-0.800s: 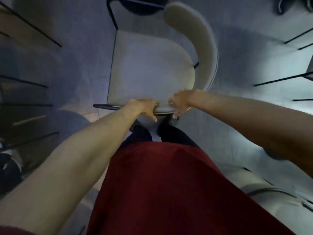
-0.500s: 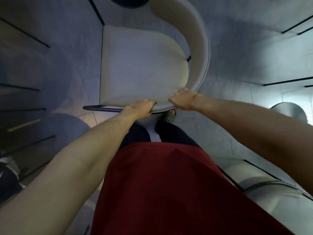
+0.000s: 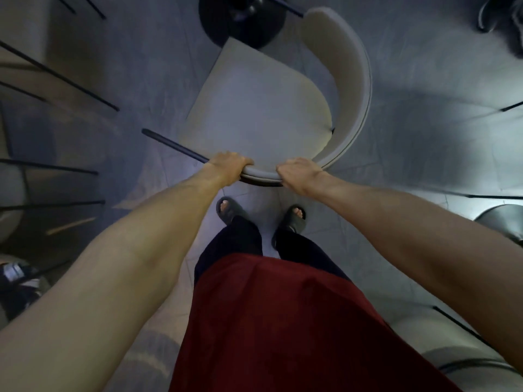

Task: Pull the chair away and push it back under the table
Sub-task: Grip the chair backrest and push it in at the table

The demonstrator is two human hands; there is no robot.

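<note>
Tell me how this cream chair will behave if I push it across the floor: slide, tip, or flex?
The chair likely moves as one stiff piece; left hand and right hand grip its firm-looking backrest. Thin black leg on smooth tile floor should slide. Pushing that high may tip it.

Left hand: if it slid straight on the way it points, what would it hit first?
The left hand grips the chair's backrest rim, so that blocks it at once; past that lies the seat cushion, though depth is unclear.
</note>
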